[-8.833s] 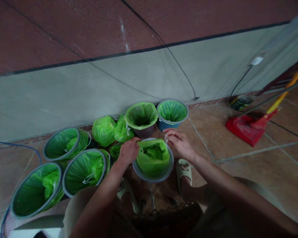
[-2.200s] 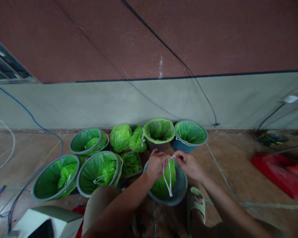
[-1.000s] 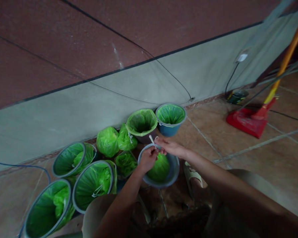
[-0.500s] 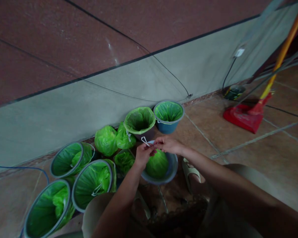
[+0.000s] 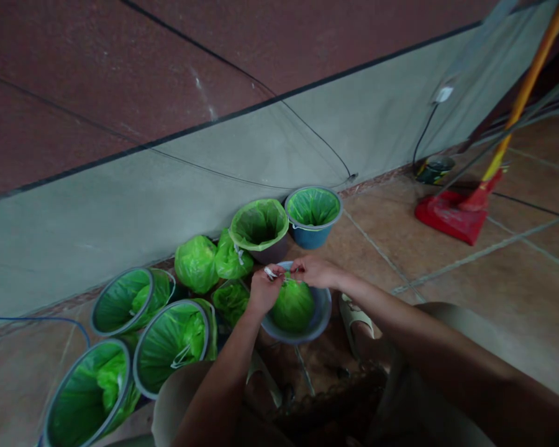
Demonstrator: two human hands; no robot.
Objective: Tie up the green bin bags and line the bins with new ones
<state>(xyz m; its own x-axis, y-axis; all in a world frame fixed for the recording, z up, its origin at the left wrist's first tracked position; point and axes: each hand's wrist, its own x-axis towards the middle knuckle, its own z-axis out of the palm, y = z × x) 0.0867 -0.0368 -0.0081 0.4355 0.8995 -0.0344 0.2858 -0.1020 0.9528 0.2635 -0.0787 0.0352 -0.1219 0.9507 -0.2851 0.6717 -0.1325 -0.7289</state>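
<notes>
A green plastic bag point(image 5: 292, 309), gathered at its top, sits bulging inside a pale blue-grey bucket point(image 5: 323, 320) between my feet. My left hand point(image 5: 266, 288) is closed on the bag's white drawstring point(image 5: 271, 273), whose loop pokes out above the fingers. Close by on the right, my right hand point(image 5: 314, 271) pinches the same white string over the bag's neck. A short stretch of string shows between the two hands. What lies inside the bag is hidden.
Several buckets with green liners stand at left, including a tilted bucket point(image 5: 172, 347). By the wall are a tied green bag point(image 5: 196, 264), a lined bucket point(image 5: 259, 226) and a blue bucket point(image 5: 313, 217). A red dustpan point(image 5: 451, 214) and a dark can point(image 5: 435, 169) are at right.
My hands have drawn slightly apart, and string now shows between them. The white loop at my left hand sits lower and more bunched. The view has shifted slightly.
</notes>
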